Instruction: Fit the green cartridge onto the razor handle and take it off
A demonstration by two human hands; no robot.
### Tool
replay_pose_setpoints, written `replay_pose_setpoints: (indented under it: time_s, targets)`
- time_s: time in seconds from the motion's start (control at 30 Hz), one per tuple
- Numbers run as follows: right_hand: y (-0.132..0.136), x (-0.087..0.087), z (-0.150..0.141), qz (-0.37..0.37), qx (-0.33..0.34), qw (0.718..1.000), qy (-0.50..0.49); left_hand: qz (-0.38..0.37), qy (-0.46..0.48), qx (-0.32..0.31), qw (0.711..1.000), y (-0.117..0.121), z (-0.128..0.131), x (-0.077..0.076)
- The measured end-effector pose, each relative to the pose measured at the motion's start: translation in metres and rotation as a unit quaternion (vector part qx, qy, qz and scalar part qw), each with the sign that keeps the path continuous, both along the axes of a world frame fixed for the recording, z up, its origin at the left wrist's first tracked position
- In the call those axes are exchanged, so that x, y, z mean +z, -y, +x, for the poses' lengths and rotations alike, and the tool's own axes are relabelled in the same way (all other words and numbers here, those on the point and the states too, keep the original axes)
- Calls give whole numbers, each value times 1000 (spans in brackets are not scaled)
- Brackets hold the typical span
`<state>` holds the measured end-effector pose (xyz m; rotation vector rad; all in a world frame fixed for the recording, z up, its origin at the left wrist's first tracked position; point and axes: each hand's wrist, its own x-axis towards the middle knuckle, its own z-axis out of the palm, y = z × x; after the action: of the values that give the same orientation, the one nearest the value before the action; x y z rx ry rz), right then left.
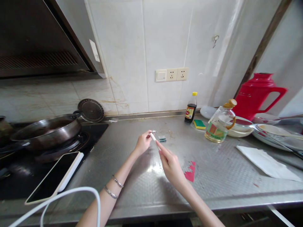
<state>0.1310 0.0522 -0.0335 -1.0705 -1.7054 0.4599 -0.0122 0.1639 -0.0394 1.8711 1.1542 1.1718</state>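
Over the middle of the counter my right hand (169, 162) grips a slim white-handled tool (153, 136), its fingers closed around the lower handle. The tool points up and away to the left. My left hand (143, 142) pinches at its far end, beside a small silvery and dark part (154, 131) whose kind I cannot make out. Just right of the fingertips lies a small dark green and clear piece (162, 138) on the metal. Nearer to my right wrist is a pinkish-red scrap (190, 172) with a ragged left edge.
A metal pan (50, 129) sits on the stove at left, with a phone (55, 176) and white cable (78, 189) in front. At right stand a soy sauce bottle (190, 112), sponge (199, 124), oil bottle (216, 127), red thermos (253, 94), dishes and white paper (266, 162).
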Motion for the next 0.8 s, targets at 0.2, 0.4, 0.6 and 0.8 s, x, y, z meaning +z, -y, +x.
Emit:
replay_pose_setpoints:
  time_s: [0.2, 0.4, 0.6, 0.8]
  targets:
    - [1, 1, 0, 5, -43, 999, -17, 25, -24, 5, 999, -1, 0, -1]
    - [2, 1, -3, 4, -16, 1000, -20, 49, -52, 12, 997, 0, -1, 1]
    - [0, -1, -3, -6, -4, 1000, -12, 76, -76, 15, 994, 3, -1, 5]
    - [0, -1, -1, 5, -35, 999, -36, 70, -77, 22, 994, 4, -1, 7]
